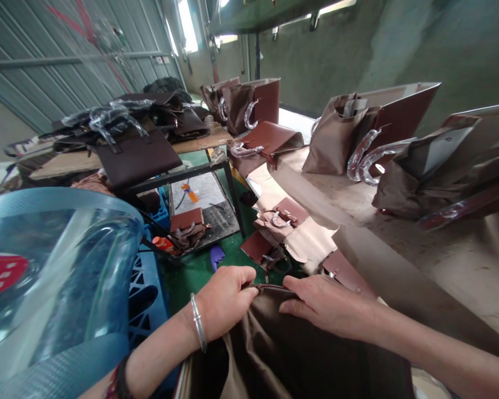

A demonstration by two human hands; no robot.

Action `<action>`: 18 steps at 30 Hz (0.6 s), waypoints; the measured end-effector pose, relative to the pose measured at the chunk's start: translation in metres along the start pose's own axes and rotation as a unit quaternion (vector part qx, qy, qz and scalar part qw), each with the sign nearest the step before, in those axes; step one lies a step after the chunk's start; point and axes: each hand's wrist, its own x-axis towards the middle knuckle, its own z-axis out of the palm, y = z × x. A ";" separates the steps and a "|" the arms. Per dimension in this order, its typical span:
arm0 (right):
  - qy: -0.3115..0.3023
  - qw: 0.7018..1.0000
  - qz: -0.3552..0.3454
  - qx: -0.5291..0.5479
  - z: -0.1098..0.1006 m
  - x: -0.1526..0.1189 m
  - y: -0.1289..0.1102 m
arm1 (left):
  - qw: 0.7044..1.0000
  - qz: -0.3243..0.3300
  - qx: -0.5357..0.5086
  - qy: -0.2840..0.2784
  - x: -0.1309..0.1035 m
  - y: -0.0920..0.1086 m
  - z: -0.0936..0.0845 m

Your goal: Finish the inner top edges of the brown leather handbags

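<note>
A dark brown bag (307, 354) fills the bottom centre, with its top edge toward the far side. My left hand (228, 299), with a silver bangle at the wrist, pinches the left part of that edge between thumb and fingers. To the right of it, my right hand (322, 305) grips the same edge, its thumb on the near side of the fabric. Folds run down the cloth below my left hand. Both hands are close together, with a short stretch of edge between them. The bag's lower part is cut off by the frame.
A large blue water bottle (58, 288) stands at the left beside a blue crate (147, 310). Brown bags with wrapped handles (336, 133) stand on the right-hand table (444, 271). Dark bags (137, 155) are piled at the back left. A low cart (216, 221) and a purple glove (217, 256) are ahead.
</note>
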 end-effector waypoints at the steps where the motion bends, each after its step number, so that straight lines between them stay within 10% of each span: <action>1: 0.004 1.000 -0.003 0.000 0.000 0.001 -0.001 | 1.000 0.005 -0.008 -0.001 -0.001 -0.001 0.000; 18: 0.017 0.998 -0.042 0.043 0.004 0.010 0.001 | 0.999 0.036 -0.020 -0.033 -0.008 -0.005 -0.002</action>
